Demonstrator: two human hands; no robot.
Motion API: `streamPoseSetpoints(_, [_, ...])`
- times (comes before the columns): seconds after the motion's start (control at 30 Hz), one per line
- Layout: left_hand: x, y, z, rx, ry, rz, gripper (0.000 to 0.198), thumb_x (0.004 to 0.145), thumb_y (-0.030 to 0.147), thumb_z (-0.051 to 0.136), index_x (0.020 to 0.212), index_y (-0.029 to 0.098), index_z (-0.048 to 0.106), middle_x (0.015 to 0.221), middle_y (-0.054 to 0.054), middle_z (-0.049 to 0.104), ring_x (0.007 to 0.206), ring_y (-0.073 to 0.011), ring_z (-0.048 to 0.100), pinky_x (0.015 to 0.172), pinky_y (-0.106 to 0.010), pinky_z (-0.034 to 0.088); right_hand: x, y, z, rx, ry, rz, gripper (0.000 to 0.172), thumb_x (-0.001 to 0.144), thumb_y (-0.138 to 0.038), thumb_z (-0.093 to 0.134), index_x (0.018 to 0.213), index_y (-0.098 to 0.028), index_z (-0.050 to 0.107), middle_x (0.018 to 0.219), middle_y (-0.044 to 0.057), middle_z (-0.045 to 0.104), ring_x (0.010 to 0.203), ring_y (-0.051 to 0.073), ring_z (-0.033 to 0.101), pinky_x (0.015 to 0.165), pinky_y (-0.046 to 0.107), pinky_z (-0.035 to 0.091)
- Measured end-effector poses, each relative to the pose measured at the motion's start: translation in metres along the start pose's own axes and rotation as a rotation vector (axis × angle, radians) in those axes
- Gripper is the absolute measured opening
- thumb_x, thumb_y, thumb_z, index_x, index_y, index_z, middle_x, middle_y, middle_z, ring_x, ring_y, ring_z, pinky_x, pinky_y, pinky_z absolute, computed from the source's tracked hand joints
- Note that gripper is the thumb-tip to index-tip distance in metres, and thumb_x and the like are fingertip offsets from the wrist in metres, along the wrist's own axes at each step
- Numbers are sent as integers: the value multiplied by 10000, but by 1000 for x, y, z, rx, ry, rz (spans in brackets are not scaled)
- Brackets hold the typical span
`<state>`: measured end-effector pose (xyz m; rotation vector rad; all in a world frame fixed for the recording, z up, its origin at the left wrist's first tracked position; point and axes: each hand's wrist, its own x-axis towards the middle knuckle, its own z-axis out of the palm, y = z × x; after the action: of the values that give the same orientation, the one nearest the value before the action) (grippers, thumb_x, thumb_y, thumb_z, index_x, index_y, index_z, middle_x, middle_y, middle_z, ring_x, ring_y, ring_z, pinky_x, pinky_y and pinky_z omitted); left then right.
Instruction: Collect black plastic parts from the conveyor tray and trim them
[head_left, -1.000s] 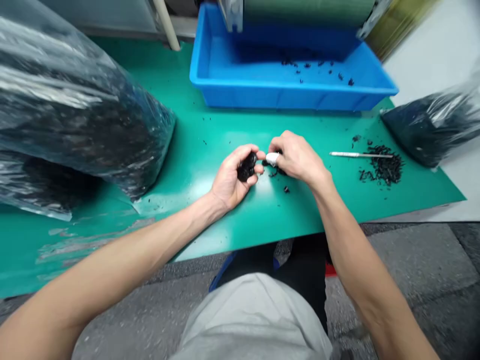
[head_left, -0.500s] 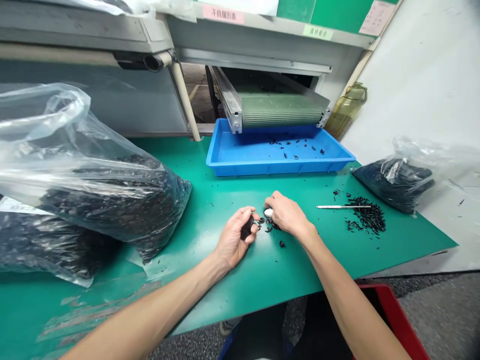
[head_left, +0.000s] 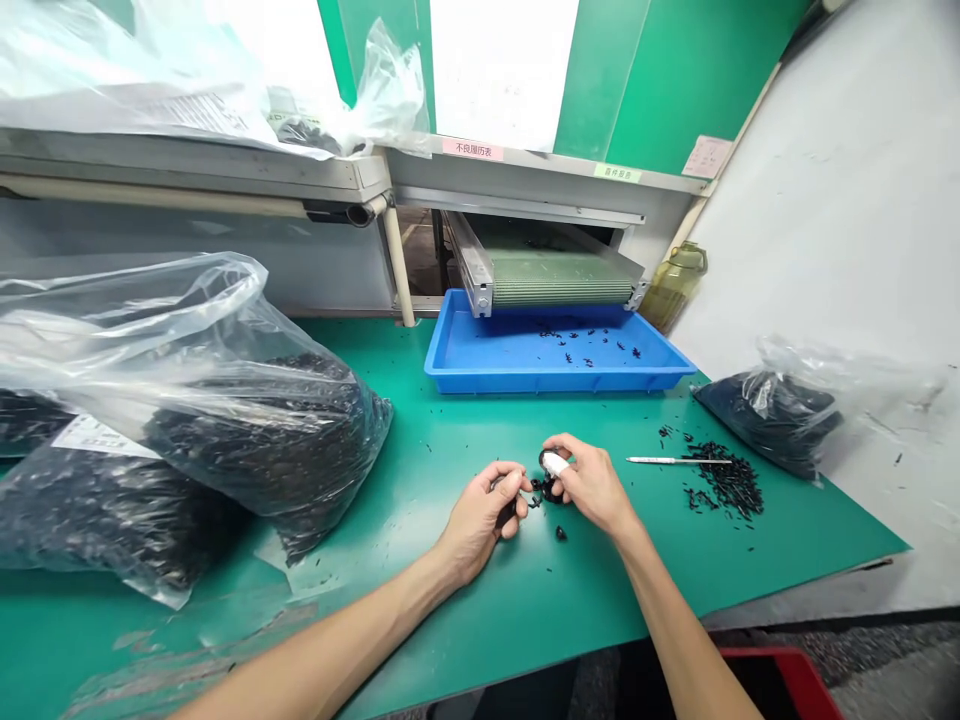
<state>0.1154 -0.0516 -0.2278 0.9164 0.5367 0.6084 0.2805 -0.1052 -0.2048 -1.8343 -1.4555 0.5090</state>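
Two hands at black parts, three bags, one blue tray

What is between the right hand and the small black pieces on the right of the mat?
A thin metal tool lies between the right hand and the black pieces, as the head view shows.

Site was a factory workshop, at a bench station on a production line: a green mesh conveyor belt ran out over a blue plastic tray, beside a bench topped with a green rubber mat. Small black parts lay loose on the mat and in bulk inside clear polythene bags. A pink label reading 不良履历表 was fixed to the grey machine housing, indicating an industrial record-keeping routine.
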Motion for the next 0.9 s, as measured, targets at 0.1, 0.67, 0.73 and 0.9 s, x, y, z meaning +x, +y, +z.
streamPoseSetpoints(0.1, [-1,-1,1,110,-29,3,310,846,451,628,946,168,549,647,18,606,425,-44,434,394,-159,283,-11,-10,9,254,23,68,189,799,-218,499,965,-208,589,722,-29,598,482,97,585,414,188,411])
streamPoseSetpoints(0.67, [-10,3,12,266,-129,-48,440,866,592,499,1024,180,508,613,43,554,386,-55,396,330,-164,218,-46,-6,25,422,142,25,178,813,-321,592,839,-174,689,610,-19,567,455,79,465,414,194,362])
streamPoseSetpoints(0.73, [-9,2,11,227,-161,-66,484,852,599,519,1069,165,518,629,30,563,389,-56,421,323,-162,218,-45,-9,30,449,178,45,260,834,-405,587,751,-170,656,505,-33,520,407,81,438,387,194,338])
streamPoseSetpoints(0.9, [-5,5,6,116,-117,-145,493,767,465,704,1103,134,559,592,27,563,372,-44,410,311,-146,202,-39,-4,21,349,185,90,304,902,-425,464,901,-176,639,516,-33,557,400,107,496,404,208,383])
